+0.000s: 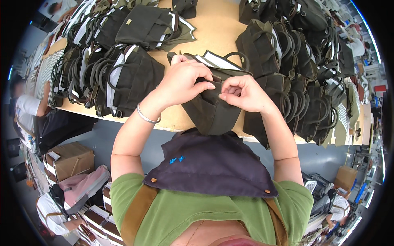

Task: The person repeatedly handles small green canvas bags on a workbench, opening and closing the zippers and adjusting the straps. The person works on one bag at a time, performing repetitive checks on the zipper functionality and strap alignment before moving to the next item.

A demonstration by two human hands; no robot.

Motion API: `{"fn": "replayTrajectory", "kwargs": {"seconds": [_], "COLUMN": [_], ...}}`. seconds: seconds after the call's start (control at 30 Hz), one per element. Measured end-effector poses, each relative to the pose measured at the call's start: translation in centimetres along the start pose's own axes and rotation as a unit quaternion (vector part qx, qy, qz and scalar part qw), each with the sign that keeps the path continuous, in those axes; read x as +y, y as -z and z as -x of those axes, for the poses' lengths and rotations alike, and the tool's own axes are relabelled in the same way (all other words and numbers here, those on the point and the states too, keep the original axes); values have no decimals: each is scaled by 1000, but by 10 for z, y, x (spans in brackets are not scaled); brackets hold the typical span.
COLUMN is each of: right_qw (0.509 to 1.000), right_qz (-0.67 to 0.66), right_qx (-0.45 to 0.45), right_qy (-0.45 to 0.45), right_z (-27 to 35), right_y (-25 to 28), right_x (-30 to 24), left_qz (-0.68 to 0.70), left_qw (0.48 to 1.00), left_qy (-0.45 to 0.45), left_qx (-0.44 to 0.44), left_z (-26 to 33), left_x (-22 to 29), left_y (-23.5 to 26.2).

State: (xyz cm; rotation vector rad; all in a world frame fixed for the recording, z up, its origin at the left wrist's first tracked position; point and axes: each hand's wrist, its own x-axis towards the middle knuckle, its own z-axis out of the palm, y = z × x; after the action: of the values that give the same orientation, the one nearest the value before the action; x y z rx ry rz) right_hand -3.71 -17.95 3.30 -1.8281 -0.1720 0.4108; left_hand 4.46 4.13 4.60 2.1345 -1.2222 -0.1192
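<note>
We hold a dark olive canvas tote bag point(211, 110) at the near edge of the pale wooden table point(217, 24), its lower end hanging over that edge. Our left hand point(184, 82) curls over the bag's upper rim, fingers bent and pinching the fabric. Our right hand point(242, 93) meets it just beside, fingertips pinched on the same rim. A silver metal bangle point(147, 116) circles the left wrist. Left of the bag lie overlapping rows of matching dark bags point(119, 74); right of it stands another stacked row point(295, 65). Below the bag hangs a dark purple apron bib point(213, 164).
</note>
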Motion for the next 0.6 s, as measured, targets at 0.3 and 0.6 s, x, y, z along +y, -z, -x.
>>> {"fn": "replayTrajectory", "kwargs": {"seconds": [0.3, 0.6], "right_qw": [997, 993], "right_qz": [-63, 35], "right_qx": [49, 94], "right_qy": [1, 61], "right_z": [0, -3], "right_y": [2, -2], "right_x": [8, 4], "left_qz": [-1, -10], "left_qw": [1000, 1000], "left_qy": [-8, 25], "left_qx": [1, -16], "left_z": [-9, -11], "left_x": [2, 4], "left_y": [-4, -3]}}
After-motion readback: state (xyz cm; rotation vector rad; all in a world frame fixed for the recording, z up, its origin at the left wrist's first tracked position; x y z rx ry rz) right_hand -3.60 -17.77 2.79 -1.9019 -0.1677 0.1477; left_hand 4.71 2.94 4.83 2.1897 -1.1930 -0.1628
